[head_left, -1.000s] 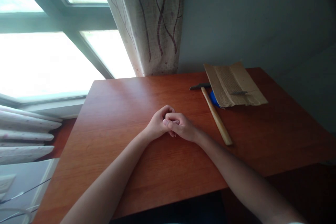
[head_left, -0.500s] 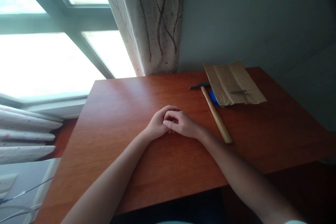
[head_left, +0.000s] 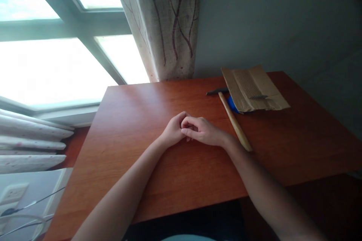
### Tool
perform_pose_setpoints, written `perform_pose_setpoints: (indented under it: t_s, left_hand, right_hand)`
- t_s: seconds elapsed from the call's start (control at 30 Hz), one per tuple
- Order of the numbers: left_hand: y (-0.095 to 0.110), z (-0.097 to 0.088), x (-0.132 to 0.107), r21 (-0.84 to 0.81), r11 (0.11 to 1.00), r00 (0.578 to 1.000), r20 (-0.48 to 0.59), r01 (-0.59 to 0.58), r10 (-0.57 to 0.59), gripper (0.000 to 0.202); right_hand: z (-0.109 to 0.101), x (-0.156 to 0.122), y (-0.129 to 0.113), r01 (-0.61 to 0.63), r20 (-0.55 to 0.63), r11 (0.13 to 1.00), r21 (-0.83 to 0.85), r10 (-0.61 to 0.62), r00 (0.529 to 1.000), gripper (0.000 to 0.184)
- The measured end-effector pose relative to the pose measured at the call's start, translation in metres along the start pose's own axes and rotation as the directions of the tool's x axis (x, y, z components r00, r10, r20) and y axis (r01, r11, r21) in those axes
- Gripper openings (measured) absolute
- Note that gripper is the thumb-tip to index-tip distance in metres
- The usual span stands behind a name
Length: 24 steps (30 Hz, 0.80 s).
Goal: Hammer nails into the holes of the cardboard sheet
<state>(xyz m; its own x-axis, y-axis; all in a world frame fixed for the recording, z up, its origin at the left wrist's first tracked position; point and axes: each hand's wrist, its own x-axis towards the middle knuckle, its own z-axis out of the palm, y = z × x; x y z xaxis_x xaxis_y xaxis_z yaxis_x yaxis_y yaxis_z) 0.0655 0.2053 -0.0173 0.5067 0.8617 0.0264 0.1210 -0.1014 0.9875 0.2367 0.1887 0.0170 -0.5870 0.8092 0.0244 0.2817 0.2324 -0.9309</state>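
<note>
My left hand (head_left: 174, 129) and my right hand (head_left: 206, 131) meet over the middle of the desk, fingers curled and overlapping. The right thumb and index finger lie across the left fingers, partly hiding them. No object shows between the two hands. Right of them lies a hammer with a pale wooden handle (head_left: 235, 123) and a dark head (head_left: 217, 91). The right forearm passes close to the handle's near end, and neither hand touches the hammer.
A folded piece of cardboard (head_left: 273, 92) lies on the wooden desk (head_left: 124, 128), with dark pointed pieces, perhaps nails, on it. Something blue (head_left: 232, 104) pokes out beneath. Behind are a curtain (head_left: 169, 26) and a window; cables (head_left: 34, 203) hang at left.
My right hand has drawn slightly to the right, so it overlaps the left one less. The view has shifted a little. Hammer and cardboard lie as before.
</note>
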Motion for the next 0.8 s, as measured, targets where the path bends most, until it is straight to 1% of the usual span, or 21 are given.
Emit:
perform_pose_setpoints:
  t_s: [0.07, 0.1, 0.13, 0.17, 0.2, 0.23, 0.27, 0.3, 0.33, 0.37, 0.4, 0.43, 0.53, 0.63, 0.7, 0.73, 0.77, 0.8]
  left_hand:
    - [0.001, -0.002, -0.001, 0.218, 0.974, 0.998, 0.010, -0.063, 0.062, 0.023]
    - [0.003, -0.003, -0.003, 0.334, 0.938, 0.996, 0.044, -0.091, 0.081, 0.022]
    - [0.005, -0.004, -0.005, 0.447, 0.886, 0.991, 0.096, -0.123, 0.090, 0.022]
    - [0.007, -0.006, -0.008, 0.554, 0.816, 0.983, 0.156, -0.164, 0.092, 0.023]
    - [0.009, -0.007, -0.012, 0.635, 0.746, 0.974, 0.212, -0.202, 0.084, 0.023]
    - [0.012, -0.009, -0.017, 0.683, 0.694, 0.966, 0.251, -0.226, 0.067, 0.024]
    - [0.014, -0.010, -0.021, 0.715, 0.659, 0.961, 0.272, -0.235, 0.048, 0.024]
    - [0.016, -0.012, -0.026, 0.734, 0.639, 0.960, 0.279, -0.231, 0.027, 0.024]
    - [0.017, -0.014, -0.031, 0.742, 0.633, 0.961, 0.278, -0.220, 0.008, 0.023]
    - [0.019, -0.015, -0.035, 0.744, 0.636, 0.962, 0.274, -0.207, -0.008, 0.022]
    - [0.021, -0.017, -0.039, 0.740, 0.645, 0.964, 0.267, -0.192, -0.019, 0.020]
    - [0.022, -0.019, -0.043, 0.733, 0.657, 0.966, 0.258, -0.178, -0.027, 0.019]
    - [0.025, -0.024, -0.054, 0.713, 0.689, 0.975, 0.217, -0.130, -0.040, 0.017]
    - [0.026, -0.030, -0.065, 0.696, 0.715, 0.986, 0.155, -0.068, -0.057, 0.015]
    - [0.026, -0.034, -0.073, 0.683, 0.730, 0.991, 0.115, -0.023, -0.076, 0.015]
    - [0.026, -0.036, -0.077, 0.678, 0.735, 0.992, 0.094, -0.003, -0.083, 0.015]
    - [0.026, -0.038, -0.080, 0.675, 0.738, 0.993, 0.073, 0.015, -0.087, 0.016]
    - [0.026, -0.039, -0.084, 0.673, 0.739, 0.995, 0.055, 0.027, -0.086, 0.016]
  right_hand:
    - [-0.006, -0.018, -0.004, 0.007, -0.143, 0.996, -0.093, -0.021, 0.989, 0.012]
    - [-0.008, -0.030, -0.004, -0.029, -0.224, 0.994, -0.108, 0.004, 0.975, 0.014]
    - [-0.012, -0.044, -0.001, -0.088, -0.350, 0.988, -0.131, 0.037, 0.936, 0.019]
    - [-0.015, -0.059, 0.003, -0.153, -0.474, 0.970, -0.187, 0.047, 0.879, 0.023]
    - [-0.018, -0.075, 0.008, -0.234, -0.591, 0.936, -0.262, 0.036, 0.806, 0.026]
    - [-0.022, -0.090, 0.016, -0.342, -0.685, 0.878, -0.334, 0.023, 0.728, 0.029]
    - [-0.026, -0.104, 0.024, -0.448, -0.751, 0.804, -0.391, 0.003, 0.660, 0.031]
    - [-0.030, -0.116, 0.032, -0.530, -0.791, 0.731, -0.430, -0.021, 0.612, 0.032]
    - [-0.033, -0.125, 0.039, -0.591, -0.812, 0.669, -0.451, -0.033, 0.582, 0.031]
    - [-0.036, -0.131, 0.046, -0.635, -0.821, 0.618, -0.463, -0.030, 0.570, 0.031]
    - [-0.038, -0.134, 0.052, -0.671, -0.822, 0.570, -0.475, -0.016, 0.569, 0.033]
    - [-0.040, -0.135, 0.057, -0.698, -0.816, 0.527, -0.484, 0.015, 0.578, 0.036]
    - [-0.043, -0.126, 0.061, -0.759, -0.779, 0.406, -0.508, 0.159, 0.606, 0.041]
    - [-0.046, -0.111, 0.057, -0.779, -0.724, 0.319, -0.540, 0.295, 0.623, 0.037]
    - [-0.049, -0.103, 0.054, -0.778, -0.702, 0.287, -0.559, 0.337, 0.628, 0.032]
    - [-0.051, -0.101, 0.054, -0.780, -0.703, 0.284, -0.557, 0.338, 0.626, 0.030]
    - [-0.052, -0.099, 0.055, -0.784, -0.711, 0.300, -0.544, 0.330, 0.620, 0.028]
    - [-0.053, -0.099, 0.056, -0.787, -0.725, 0.341, -0.515, 0.317, 0.612, 0.026]
